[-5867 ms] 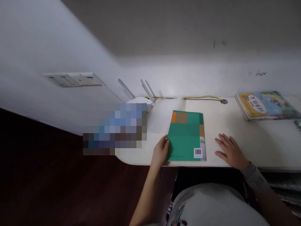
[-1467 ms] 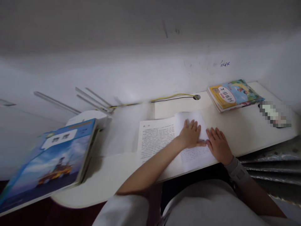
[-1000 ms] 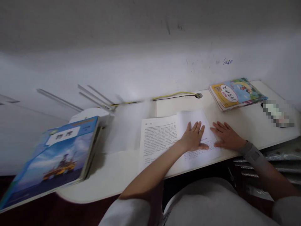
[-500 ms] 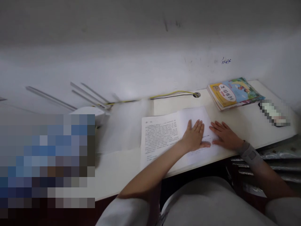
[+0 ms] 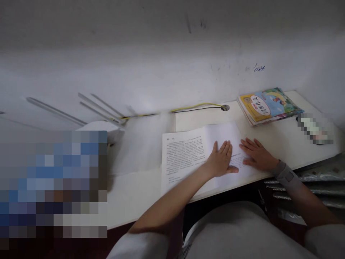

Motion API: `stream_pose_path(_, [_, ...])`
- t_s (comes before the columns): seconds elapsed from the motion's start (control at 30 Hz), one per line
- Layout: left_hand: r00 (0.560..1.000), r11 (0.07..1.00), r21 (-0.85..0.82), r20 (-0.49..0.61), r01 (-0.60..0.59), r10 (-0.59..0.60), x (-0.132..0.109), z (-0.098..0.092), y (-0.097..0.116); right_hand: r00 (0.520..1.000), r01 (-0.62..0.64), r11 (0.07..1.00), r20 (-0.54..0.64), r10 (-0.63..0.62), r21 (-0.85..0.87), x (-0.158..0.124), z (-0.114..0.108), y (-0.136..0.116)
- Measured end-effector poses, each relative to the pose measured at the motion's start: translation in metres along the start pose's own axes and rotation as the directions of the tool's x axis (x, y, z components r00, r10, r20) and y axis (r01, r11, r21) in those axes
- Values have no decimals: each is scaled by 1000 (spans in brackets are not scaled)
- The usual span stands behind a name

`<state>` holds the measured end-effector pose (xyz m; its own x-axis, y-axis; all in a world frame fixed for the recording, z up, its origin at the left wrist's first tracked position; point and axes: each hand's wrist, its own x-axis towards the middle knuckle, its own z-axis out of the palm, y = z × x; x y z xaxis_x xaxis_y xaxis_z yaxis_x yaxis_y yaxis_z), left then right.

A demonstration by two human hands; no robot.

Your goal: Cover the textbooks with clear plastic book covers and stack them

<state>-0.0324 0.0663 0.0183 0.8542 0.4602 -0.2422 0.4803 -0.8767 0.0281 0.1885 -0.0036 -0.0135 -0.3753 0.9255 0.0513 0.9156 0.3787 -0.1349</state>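
Observation:
An open book with printed text lies on the white desk in front of me. My left hand rests flat on its right-hand page, fingers stretched out. My right hand lies flat beside it on the same page's right edge, fingers spread, with a grey band on the wrist. Neither hand holds anything.
A stack of colourful picture books sits at the desk's far right. A yellow cable runs along the wall to a grommet hole. A white router with antennas stands at the left. A blurred patch covers the lower left.
The green book that lay closed is now open. In the last second both hands stayed flat on the right page, shifting only slightly.

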Motion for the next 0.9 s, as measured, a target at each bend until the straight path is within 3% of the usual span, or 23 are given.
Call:
stream_pose_path(0.3, [999, 1000, -29, 41, -11, 12, 10, -3, 3, 999, 11, 1000, 31, -10, -27, 1, -5, -4])
stream_pose_path(0.9, [1000, 999, -32, 4, -29, 29, 25, 0, 10, 999, 17, 999, 28, -16, -35, 0, -1, 1])
